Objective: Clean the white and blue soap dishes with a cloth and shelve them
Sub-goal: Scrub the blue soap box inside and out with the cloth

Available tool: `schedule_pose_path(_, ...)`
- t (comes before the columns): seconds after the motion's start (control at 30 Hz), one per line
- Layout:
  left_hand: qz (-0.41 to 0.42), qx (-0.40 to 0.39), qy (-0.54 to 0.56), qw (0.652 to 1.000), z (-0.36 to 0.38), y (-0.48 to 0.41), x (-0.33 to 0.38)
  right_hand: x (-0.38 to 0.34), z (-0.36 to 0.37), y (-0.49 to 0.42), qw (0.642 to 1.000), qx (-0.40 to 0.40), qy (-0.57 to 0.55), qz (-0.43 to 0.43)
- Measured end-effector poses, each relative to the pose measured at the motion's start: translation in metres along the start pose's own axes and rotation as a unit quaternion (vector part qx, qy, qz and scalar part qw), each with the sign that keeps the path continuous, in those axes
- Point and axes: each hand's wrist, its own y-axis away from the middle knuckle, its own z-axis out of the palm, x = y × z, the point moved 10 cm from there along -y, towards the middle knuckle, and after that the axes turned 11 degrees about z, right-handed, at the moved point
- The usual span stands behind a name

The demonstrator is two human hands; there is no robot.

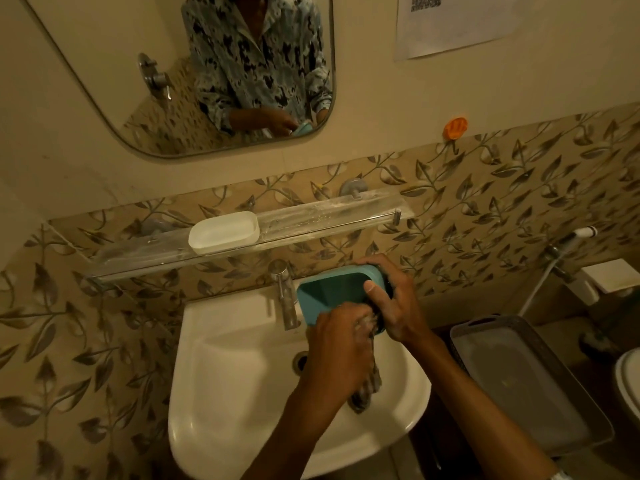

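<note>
cloth pressed to the blue dish over the sink

the blue dish (pixel 330 289) was held above the back of the sink (pixel 225 358), just right of the tap (pixel 287 299), and was tilted so that its hollow faced up toward the camera. it was gripped at its right end by the right hand (pixel 398 306): the thumb was laid inside the rim and the fingers were curled round the outside. the cloth (pixel 365 393) was bunched in the left hand (pixel 339 344), which was closed round it and pressed against the near edge of the dish. the fingertips there were blurred, so their exact lie could not be told. the loose end of the cloth was hung below the left hand, over the basin.

the white dish (pixel 224 232) was set upright on the left half of the shelf (pixel 329 214), which was fixed to the leaf-patterned tiles (pixel 485 188) above the tap. the bare part of the shelf was streaked with pale marks.

a grey basket (pixel 459 344) was placed to the right of the sink, well apart from both dishes. an orange hook (pixel 456 127) was stuck to the wall above the tiles. the hands and the blue dish were reflected at the lower edge of the mirror (pixel 156 81).
</note>
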Motion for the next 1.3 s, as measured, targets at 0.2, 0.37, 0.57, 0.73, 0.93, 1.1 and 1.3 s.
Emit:
schedule_pose_path(0.2, -0.045, -0.051, -0.279, 0.958, -0.002, 0.007, -0.032, -0.003, 0.001, -0.001, 0.999, -0.034, 0.021, -0.001)
schedule_pose_path(0.37, -0.064, 0.001, -0.188, 0.98, 0.005, 0.016, -0.029, -0.007, 0.004, -0.001, 1.0, -0.024, 0.01, -0.016)
schedule_pose_path(0.57, -0.084, 0.043, 0.039, 0.995, 0.007, 0.016, -0.016, 0.0, 0.014, 0.011, 0.999, -0.004, 0.046, -0.012)
schedule_pose_path(0.73, -0.185, 0.01, 0.307, 0.934, 0.008, 0.02, -0.03, -0.009, 0.012, 0.021, 0.998, 0.037, 0.024, -0.033)
schedule_pose_path(0.93, -0.357, 0.06, 0.616, 0.699, 0.02, 0.029, -0.046, -0.003, 0.02, 0.04, 0.998, 0.05, 0.025, -0.023)
schedule_pose_path(1.1, -0.276, 0.054, 0.556, 0.783, 0.021, 0.029, -0.043, 0.004, 0.019, 0.038, 0.999, 0.046, -0.007, 0.001)
schedule_pose_path(1.3, -0.006, -0.036, 0.099, 0.994, 0.019, 0.019, -0.018, 0.018, 0.012, 0.027, 0.999, 0.009, 0.005, 0.033)
